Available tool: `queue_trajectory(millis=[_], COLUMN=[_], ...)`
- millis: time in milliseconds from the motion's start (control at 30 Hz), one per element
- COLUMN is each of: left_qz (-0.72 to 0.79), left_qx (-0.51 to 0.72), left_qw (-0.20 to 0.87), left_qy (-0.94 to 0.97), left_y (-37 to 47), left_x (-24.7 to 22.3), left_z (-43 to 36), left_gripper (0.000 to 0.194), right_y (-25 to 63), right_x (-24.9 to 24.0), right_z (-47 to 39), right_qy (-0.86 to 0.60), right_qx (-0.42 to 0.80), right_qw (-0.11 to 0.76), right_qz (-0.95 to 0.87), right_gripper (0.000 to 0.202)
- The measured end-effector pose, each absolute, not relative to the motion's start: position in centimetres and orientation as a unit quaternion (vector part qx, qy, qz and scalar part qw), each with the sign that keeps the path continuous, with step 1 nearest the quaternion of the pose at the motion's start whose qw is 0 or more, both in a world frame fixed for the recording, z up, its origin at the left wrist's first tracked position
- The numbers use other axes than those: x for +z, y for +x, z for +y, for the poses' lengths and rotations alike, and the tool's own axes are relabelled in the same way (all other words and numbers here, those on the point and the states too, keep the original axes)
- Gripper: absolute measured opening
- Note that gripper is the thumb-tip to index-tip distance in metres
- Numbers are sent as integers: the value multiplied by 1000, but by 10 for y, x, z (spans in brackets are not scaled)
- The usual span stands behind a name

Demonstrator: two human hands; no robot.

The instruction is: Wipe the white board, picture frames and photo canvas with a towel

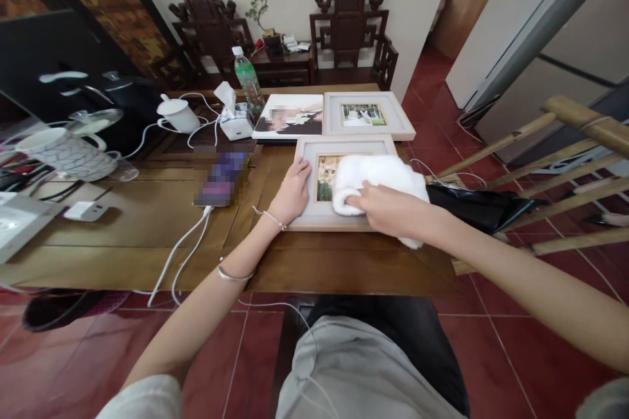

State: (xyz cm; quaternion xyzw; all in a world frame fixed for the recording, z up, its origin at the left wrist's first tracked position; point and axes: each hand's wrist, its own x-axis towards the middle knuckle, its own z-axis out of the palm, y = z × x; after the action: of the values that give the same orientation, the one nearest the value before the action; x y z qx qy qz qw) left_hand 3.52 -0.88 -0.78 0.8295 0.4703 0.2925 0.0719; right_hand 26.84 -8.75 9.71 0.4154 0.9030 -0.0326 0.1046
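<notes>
On the counter (344, 268), near its front edge, the front frame (334, 226) lay face up. Your left hand (293, 191) was open, resting on the frame's left side, not gripping anything clearly. Your right hand (386, 206) was closed around a folded white cloth (388, 173), which covered most of the frame's right half and hung past its lower right corner. The left part of the picture was uncovered. Looked mid-handling, cloth on the frame, neither hand off it. Behind, the back frame (407, 123) and a white-edged picture (289, 103) lay side by side, no hand on either. Could not tell whether the cloth had touched those two, or how much of the front one it had covered. Bottle (249, 82) and tissue box (237, 123) stood beside the white-edged picture
</notes>
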Motion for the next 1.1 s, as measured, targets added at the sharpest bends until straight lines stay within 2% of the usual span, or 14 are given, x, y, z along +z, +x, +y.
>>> queue_trajectory(millis=[133,267,467,667,900,1100], left_qz=[468,460,462,459,467,465], left_qx=[294,286,284,293,285,295], left_qw=[75,78,66,70,81,81], left_qy=[830,837,838,836,833,830], left_y=[35,34,34,33,35,37], left_x=[-7,-6,-8,-10,-7,-5], left_z=[-9,-9,-7,-7,-9,-10], left_gripper=[53,54,53,56,55,58], right_y=[266,264,280,286,271,270], right_x=[115,100,61,59,65,104], right_z=[-116,-117,-52,19,-17,-93], right_qy=[375,373,391,437,401,371], right_qx=[-101,-65,32,85,100,-34], right_qw=[93,71,16,-34,34,90], right_qz=[917,923,920,895,910,924], right_gripper=[41,44,60,58,54,45])
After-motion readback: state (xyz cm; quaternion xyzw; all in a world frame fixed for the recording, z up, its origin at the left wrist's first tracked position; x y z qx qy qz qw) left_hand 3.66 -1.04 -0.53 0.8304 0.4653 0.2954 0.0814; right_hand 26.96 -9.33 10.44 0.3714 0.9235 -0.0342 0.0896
